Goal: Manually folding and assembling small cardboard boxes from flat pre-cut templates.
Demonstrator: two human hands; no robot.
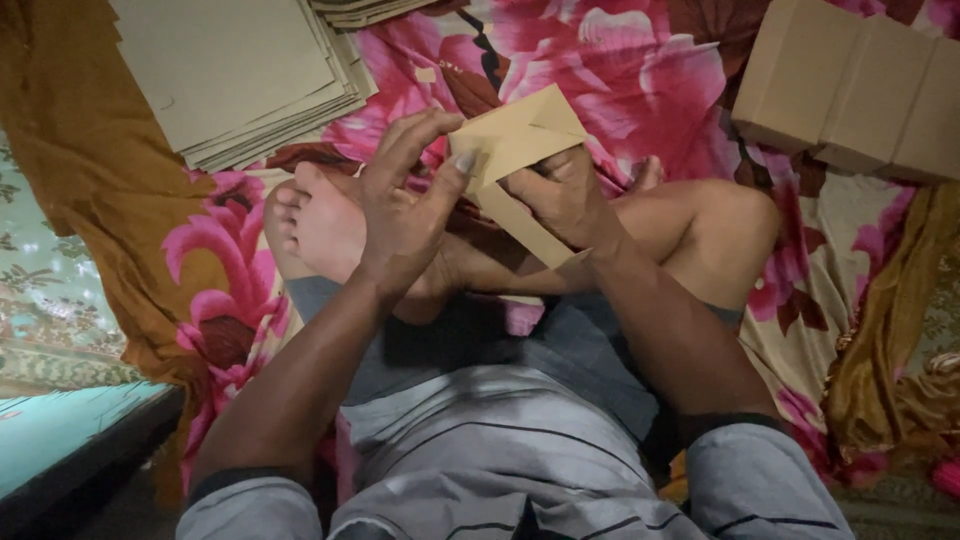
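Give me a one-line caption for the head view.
Seated cross-legged on a floral cloth, both hands, left hand and right hand, fold a tan paper piece beside stacked sheets.

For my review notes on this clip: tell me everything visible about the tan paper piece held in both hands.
The tan paper piece looks like thin brown kraft paper, partly folded into angular flaps, with a narrow strip running down toward the lap. It is held up above the crossed legs, over the pink floral cloth. The left hand presses its left edge with thumb and fingers; the right hand grips it from below. Its lower middle is hidden by the hands.
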